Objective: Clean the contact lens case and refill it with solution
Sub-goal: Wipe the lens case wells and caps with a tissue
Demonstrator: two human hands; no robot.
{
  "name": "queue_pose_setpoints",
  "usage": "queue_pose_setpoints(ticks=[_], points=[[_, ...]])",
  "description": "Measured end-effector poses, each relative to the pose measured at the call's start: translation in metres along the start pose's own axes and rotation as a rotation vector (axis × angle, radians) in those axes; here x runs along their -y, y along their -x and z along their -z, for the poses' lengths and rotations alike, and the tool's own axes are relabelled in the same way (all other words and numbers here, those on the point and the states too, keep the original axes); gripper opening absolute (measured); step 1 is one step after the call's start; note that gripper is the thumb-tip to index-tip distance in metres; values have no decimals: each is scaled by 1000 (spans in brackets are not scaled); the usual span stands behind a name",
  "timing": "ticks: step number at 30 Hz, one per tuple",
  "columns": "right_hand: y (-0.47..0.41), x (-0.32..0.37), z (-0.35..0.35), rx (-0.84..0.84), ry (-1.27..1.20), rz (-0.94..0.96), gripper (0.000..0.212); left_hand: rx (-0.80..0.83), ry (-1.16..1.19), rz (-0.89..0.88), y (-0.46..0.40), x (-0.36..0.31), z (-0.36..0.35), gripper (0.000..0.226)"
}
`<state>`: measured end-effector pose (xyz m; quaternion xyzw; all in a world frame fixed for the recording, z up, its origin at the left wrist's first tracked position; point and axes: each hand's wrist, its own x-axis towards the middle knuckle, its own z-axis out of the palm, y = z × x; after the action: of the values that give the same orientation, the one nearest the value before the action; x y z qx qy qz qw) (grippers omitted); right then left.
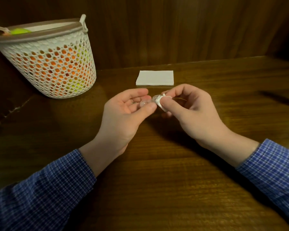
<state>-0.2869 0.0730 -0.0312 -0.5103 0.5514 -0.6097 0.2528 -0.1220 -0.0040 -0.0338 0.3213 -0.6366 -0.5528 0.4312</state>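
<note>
Centre frame, our left hand (125,110) pinches the clear lens case (144,102) steady so right hand (188,110), clamped on a tissue wad (161,101), wipes 1 well, prob. drying pre-refill.

Glossy dark wood table (173,172), perforated white plastic basket (57,67), matt folded paper napkin (154,77).

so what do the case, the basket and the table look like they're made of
Case: clear glossy plastic, seemingly; fingers show through it. Basket: white openwork, probably moulded plastic, with a taupe rim; colours show through the holes. Table: dark wood or veneer, with visible grain and soft sheen.
</note>
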Motion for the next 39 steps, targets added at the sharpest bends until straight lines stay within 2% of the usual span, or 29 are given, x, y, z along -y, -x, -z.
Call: queue_pose_setpoints(ticks=[4, 8, 11, 15, 19, 21, 24, 26, 30, 32, 36, 37, 39], points=[[-1, -3, 3, -48, 97, 64, 7, 82, 39, 32, -1, 0, 2, 43], [-1, -3, 4, -74, 97, 103, 9, 160, 367, 212, -7, -1, 4, 44], [0, -3, 5, -48, 110, 155, 11, 242, 488, 308, -9, 0, 6, 40], [0, -3, 8, -16, 165, 201, 13, 326, 425, 268, -7, -1, 7, 25], [-2, -4, 8, -38, 181, 194, 10, 293, 350, 227, -6, -2, 9, 27], [-6, -6, 9, -68, 75, 132, 8, 303, 381, 256, -5, -3, 8, 27], [-8, -4, 11, -72, -214, -39, 8, 316, 428, 304, -6, -5, 5, 23], [-8, -3, 13, -45, -310, -68, 9, 302, 476, 339, -8, -5, 5, 25], [-3, -2, 7, 7, -94, 63, 7, 330, 499, 357, -11, -3, 10, 32], [-3, -3, 5, -12, -30, 62, 8, 339, 467, 337, -11, -1, 11, 31], [-7, 0, 9, -39, -337, -145, 5, 305, 477, 349, -11, 1, 10, 25], [-7, 0, 10, -44, -371, -174, 5, 294, 488, 364, -11, 1, 9, 24], [-6, -2, 10, -39, -276, -92, 4, 276, 515, 391, -13, 1, 7, 24]])
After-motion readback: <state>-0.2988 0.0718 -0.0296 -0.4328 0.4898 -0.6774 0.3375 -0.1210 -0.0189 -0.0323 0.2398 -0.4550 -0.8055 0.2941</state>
